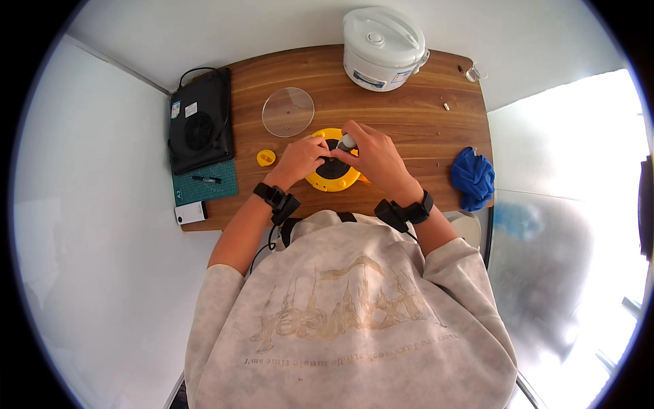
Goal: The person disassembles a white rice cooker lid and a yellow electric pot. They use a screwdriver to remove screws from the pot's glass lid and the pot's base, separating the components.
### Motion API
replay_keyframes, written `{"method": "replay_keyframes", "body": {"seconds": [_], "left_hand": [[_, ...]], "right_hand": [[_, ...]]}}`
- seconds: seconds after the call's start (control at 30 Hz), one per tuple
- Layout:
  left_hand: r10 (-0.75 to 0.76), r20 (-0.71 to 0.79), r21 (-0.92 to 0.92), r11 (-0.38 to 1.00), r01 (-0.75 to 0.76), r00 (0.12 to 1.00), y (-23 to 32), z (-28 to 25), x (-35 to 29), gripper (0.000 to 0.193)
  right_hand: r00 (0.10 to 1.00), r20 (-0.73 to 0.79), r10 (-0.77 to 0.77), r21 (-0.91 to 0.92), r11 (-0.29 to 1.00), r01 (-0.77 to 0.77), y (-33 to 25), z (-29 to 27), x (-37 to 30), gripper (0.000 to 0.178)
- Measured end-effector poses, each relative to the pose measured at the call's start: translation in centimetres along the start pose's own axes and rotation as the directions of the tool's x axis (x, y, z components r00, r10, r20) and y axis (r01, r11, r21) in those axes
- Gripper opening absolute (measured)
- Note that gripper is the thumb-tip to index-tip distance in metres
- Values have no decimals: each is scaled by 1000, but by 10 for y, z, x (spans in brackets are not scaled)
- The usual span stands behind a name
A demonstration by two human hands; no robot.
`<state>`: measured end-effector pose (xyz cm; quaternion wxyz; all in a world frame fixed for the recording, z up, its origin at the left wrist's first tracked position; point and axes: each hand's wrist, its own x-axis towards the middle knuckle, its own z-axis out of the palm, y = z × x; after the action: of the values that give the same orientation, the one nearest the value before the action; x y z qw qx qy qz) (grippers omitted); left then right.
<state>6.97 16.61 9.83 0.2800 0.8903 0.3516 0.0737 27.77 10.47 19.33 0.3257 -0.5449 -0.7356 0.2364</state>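
In front of me on the table lies a round yellow appliance [332, 185] with a black disc in its middle. My right hand [379, 155] is closed around a stubby grey-and-white handled tool [347, 142], tilted over the black disc; its tip is hidden by my fingers. My left hand [300, 160] reaches in from the other side, thumb and fingers pinched together over the disc, close to the tool's lower end. What those fingers hold is too small to make out. A small yellow knob-like part [266, 157] sits left of the appliance.
Beyond my left hand lies a clear round lid [288, 112]. A white rice-cooker-like pot [383, 51] stands at the back. Along the left edge are a black flat device [199, 123], a green cutting mat [225, 178] with a pen, and a white box [191, 213]. A blue cloth [472, 178] lies right.
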Motion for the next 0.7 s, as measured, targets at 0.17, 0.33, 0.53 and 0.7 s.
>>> {"method": "replay_keyframes", "body": {"seconds": [0.17,0.33,0.53,0.7], "left_hand": [[-7,-25,13,1000,8,1000,1,0,0,14],[11,-69,52,999,-8,998,-3,6,0,15],[-10,-19,58,998,11,1000,-1,3,0,20],[39,-62,16,999,-38,997,-5,4,-1,17]], "right_hand": [[998,37,-43,-174,984,49,-5,0,1,39],[993,81,-85,-292,951,106,-10,2,5,35],[987,-14,-158,-217,964,152,-10,4,10,28],[989,58,-139,-354,923,151,-22,-1,8,25]]}}
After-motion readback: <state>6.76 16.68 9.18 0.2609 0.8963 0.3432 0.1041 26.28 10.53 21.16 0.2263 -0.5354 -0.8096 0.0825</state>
